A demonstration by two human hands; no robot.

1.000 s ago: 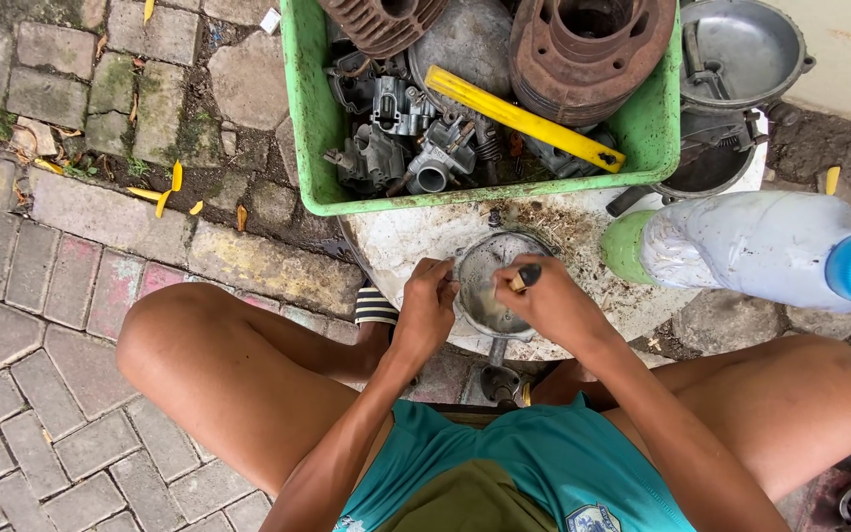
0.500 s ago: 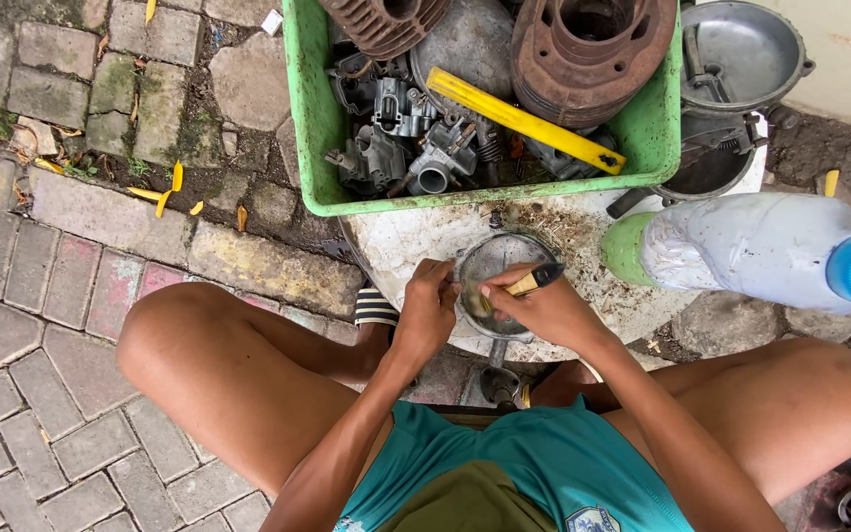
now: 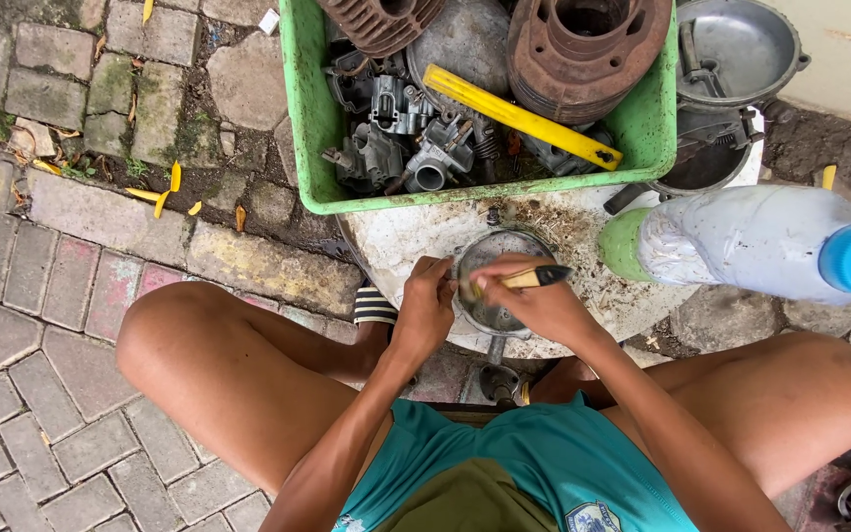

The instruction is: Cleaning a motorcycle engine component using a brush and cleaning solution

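Metal bowl [image 3: 492, 281] sits on a dirty white round surface [image 3: 583, 246], between both hands. Left hand [image 3: 425, 307] grips its rim; right hand [image 3: 536, 307] is closed on a small brush [image 3: 524, 279] over it. Behind stands a green crate [image 3: 312, 118] with engine parts [image 3: 396, 138].

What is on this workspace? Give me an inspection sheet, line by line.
Surface: round whitish slab, dirty, strewn with debris.
Job's things: round grey metal part on the slab; small brush with pale handle over it.
Clutter: green crate of engine parts, finned cylinders, yellow bar; metal pan; plastic bottle lying on its side, blue cap.
Grips: left hand steadies the part's rim; right hand holds the brush.
Cables: nothing seen.
Surroundings: brick paving, yellow fallen leaves.
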